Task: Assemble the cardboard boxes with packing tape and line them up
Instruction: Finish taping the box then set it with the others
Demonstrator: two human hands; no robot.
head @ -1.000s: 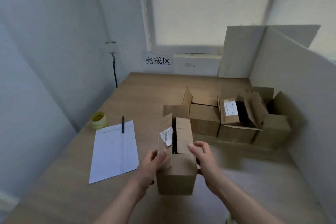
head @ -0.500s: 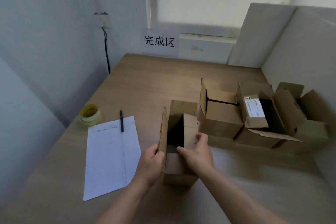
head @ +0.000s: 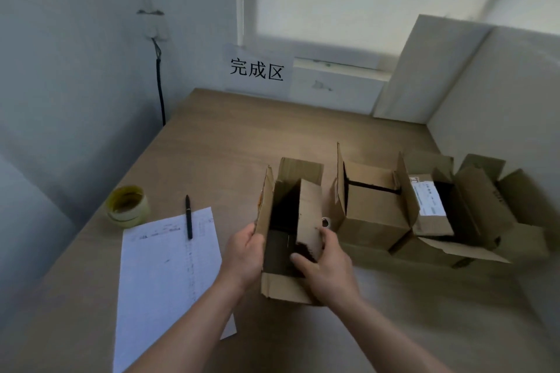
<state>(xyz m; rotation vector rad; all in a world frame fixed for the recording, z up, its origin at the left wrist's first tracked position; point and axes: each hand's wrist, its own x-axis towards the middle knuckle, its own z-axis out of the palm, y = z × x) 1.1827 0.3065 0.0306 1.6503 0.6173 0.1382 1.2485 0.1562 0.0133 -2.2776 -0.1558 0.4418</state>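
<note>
At desk (head: pixel 212 136) centre: left hand (head: pixel 242 254) pinched left flap of open box (head: pixel 291 251), right hand (head: pixel 324 266) clamped right flap. Flaps untaped, likely to spring open; tape roll (head: pixel 127 206) well apart.

Cardboard box (head: pixel 289 285): one second earlier held raised with its top nearly closed and a torn label showing at the left flap; now set lower on the table (head: pixel 212 142), top flaps spread, dark interior exposed. Left hand (head: pixel 244 254): shifted from the box's side to the left flap edge, which is gripped. Right hand (head: pixel 325 266): moved from the side onto the right flap, which is pinched at its near end.
</note>
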